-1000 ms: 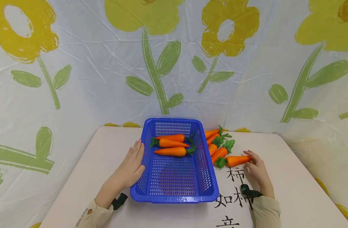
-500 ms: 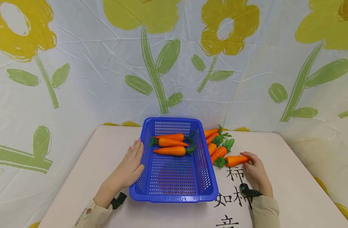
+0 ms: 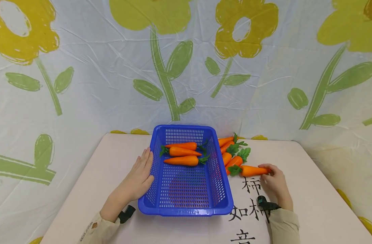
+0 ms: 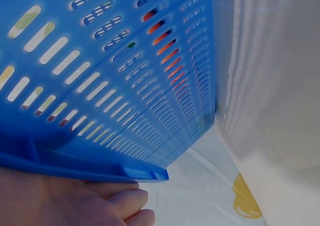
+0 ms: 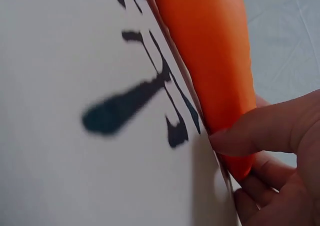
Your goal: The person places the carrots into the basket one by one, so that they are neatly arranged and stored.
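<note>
My left hand (image 3: pixel 136 179) rests with straight fingers along the left rim of a blue plastic basket (image 3: pixel 186 212). The left wrist view has the hand (image 4: pixel 75 201) against the outside of that rim. Inside the basket lie three orange carrots with green tops, the nearest carrot (image 3: pixel 182 161) lying crosswise. To the right, my right hand (image 3: pixel 274 181) pinches the thin end of another carrot (image 3: pixel 252 171), whose leaves point toward the basket. Seen from the right wrist, the thumb (image 5: pixel 245 136) lies on one side of the carrot (image 5: pixel 210 51), with fingers partly hidden behind it.
Several more carrots (image 3: pixel 234 163) lie in a pile against the basket's right side, partly hidden by it. Black brush characters (image 3: pixel 251 184) mark the pale tabletop (image 3: pixel 313 200). A flower-printed cloth (image 3: pixel 112 101) hangs behind the table.
The right hand's fingers have closed in on the carrot's thin end, and the carrot has shifted slightly. The left hand stays on the basket rim.
</note>
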A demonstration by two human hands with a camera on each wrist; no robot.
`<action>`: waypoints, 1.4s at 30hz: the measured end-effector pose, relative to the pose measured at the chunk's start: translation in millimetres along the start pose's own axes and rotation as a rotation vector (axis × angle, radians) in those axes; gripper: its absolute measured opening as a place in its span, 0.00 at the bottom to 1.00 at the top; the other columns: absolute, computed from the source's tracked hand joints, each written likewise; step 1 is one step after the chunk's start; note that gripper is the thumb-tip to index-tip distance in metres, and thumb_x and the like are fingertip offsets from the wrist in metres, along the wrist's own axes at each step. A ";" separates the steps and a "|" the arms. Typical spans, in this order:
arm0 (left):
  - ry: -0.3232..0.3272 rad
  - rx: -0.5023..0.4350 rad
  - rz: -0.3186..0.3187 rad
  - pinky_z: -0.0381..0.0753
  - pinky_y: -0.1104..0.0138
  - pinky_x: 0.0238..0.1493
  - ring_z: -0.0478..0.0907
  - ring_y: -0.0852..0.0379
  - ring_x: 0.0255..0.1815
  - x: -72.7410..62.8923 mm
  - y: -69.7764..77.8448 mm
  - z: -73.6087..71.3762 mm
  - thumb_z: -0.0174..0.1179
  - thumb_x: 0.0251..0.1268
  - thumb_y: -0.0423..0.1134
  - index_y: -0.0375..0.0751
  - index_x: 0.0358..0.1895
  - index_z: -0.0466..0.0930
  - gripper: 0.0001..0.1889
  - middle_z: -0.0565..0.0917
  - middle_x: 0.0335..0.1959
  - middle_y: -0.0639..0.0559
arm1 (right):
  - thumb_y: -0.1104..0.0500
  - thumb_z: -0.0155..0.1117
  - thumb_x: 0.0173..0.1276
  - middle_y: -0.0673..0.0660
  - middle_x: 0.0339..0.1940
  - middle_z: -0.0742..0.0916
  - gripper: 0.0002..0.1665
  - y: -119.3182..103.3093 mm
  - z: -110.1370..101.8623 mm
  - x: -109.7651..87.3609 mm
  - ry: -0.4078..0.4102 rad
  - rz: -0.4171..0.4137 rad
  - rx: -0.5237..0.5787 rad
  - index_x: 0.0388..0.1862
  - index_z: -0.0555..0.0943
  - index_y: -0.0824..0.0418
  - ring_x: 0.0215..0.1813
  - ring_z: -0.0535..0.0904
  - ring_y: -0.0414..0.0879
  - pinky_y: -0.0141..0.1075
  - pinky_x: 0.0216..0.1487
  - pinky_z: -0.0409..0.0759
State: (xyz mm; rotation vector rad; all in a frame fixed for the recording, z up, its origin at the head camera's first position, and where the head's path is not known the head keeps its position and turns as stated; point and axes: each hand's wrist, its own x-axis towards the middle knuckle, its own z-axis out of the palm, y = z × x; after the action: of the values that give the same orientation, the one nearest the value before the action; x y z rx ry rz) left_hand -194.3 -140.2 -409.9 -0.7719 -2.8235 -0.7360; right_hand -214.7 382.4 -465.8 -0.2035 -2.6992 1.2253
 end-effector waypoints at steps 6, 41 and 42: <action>0.004 -0.002 0.002 0.44 0.40 0.75 0.39 0.36 0.80 0.1 0.6 -0.6 0.45 0.68 0.34 0.22 0.76 0.43 0.37 0.41 0.79 0.32 | 0.73 0.63 0.57 0.71 0.52 0.82 0.21 -2.9 -6.5 -2.8 0.008 -0.013 -0.078 0.51 0.83 0.69 0.51 0.74 0.60 0.31 0.44 0.73; -0.016 -0.024 -0.017 0.40 0.42 0.76 0.36 0.39 0.80 0.9 -0.2 -3.1 0.46 0.68 0.34 0.23 0.76 0.42 0.38 0.38 0.80 0.34 | 0.73 0.69 0.54 0.67 0.48 0.87 0.23 -16.5 -28.6 -10.3 0.004 0.019 -0.018 0.52 0.84 0.71 0.44 0.75 0.40 0.24 0.38 0.73; -0.015 -0.023 -0.016 0.41 0.42 0.76 0.36 0.39 0.80 1.0 -0.3 -3.0 0.46 0.68 0.34 0.23 0.76 0.42 0.38 0.38 0.80 0.34 | 0.74 0.69 0.54 0.67 0.47 0.87 0.23 -17.5 -29.3 -10.0 0.010 0.008 -0.009 0.52 0.84 0.72 0.43 0.75 0.37 0.23 0.39 0.74</action>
State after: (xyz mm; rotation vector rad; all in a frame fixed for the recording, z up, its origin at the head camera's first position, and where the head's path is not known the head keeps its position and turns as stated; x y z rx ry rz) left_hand -195.3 -141.4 -407.1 -0.7619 -2.8423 -0.7697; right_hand -199.7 390.5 -434.6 -0.2206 -2.6988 1.2113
